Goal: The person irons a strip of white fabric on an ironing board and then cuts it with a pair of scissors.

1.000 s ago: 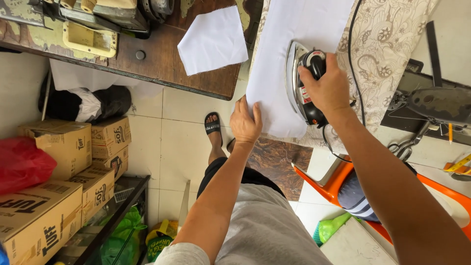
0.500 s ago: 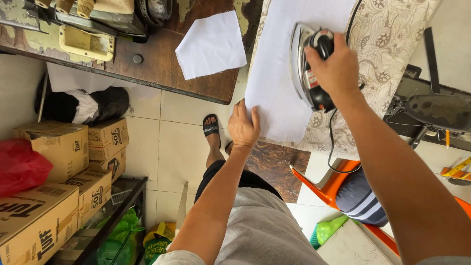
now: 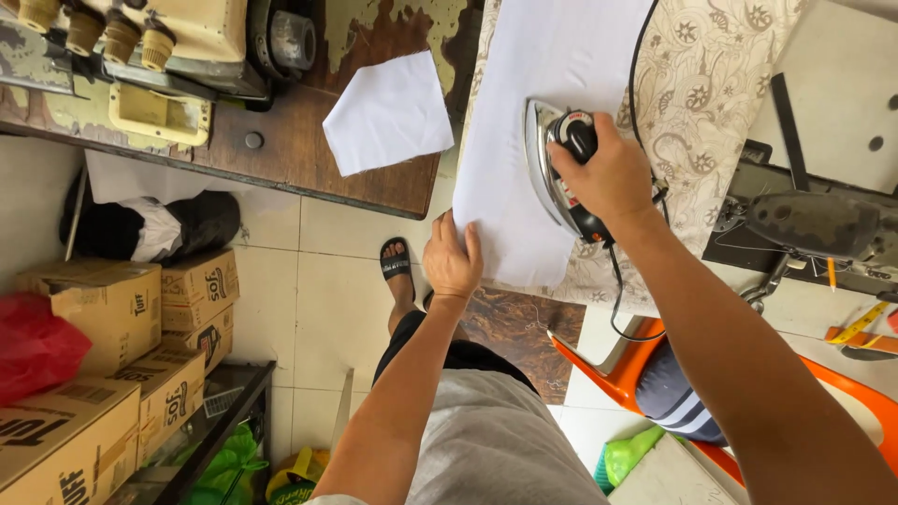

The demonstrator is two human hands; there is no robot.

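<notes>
Right hand [image 3: 608,178] wrapped around black handle of iron [image 3: 559,173], soleplate pressed on white cloth [image 3: 543,84]; cloth spread along patterned ironing board [image 3: 711,84]. Left hand [image 3: 452,257] flat, fingers together, pinning cloth's near edge at board's end, holding nothing. Black cord [image 3: 613,290] hangs from iron. Second white cloth piece [image 3: 388,112] lies on worn wooden table [image 3: 281,154] beside board. Cardboard boxes [image 3: 140,318] stacked on floor at left; orange chair [image 3: 823,393] at right
</notes>
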